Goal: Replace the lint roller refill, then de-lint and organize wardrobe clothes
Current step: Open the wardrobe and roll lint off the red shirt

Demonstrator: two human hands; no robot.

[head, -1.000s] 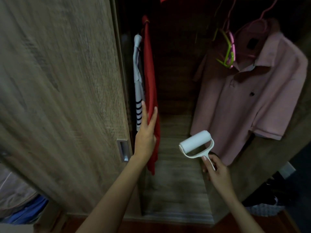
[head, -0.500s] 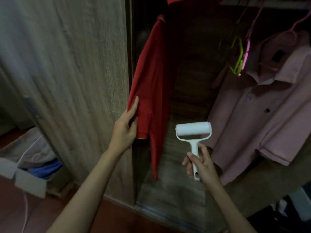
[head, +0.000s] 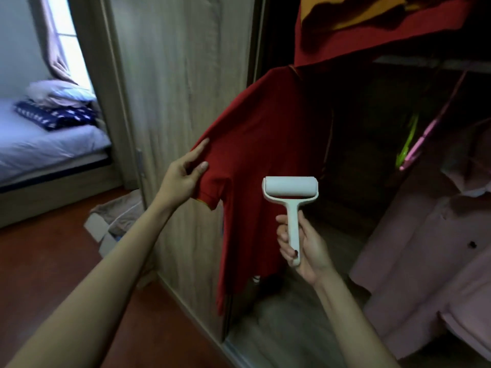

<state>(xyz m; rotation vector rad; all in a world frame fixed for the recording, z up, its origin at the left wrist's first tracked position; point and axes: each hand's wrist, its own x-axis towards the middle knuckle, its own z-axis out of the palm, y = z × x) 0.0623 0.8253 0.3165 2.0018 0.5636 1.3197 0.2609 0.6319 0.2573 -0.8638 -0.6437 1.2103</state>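
Left hand (head: 183,179) at 9 o'clock, thumb and fingers pinching the sleeve of the red shirt (head: 265,144) and holding it spread outward; right hand (head: 303,243) at 5 o'clock, fingers wrapped round the handle of the lint roller (head: 291,201). Handle upright, white drum horizontal at its top, just in front of the shirt body; contact with the cloth not discernible. Shirt panel at 12 o'clock from the right hand, long axis top to bottom, crosswise to the drum. Right hand nearer the panel. Probable next step: drum pressed to the cloth and drawn downward. Pink shirt (head: 425,248) hanging at 3 o'clock, wardrobe door (head: 186,75) at 10 o'clock.
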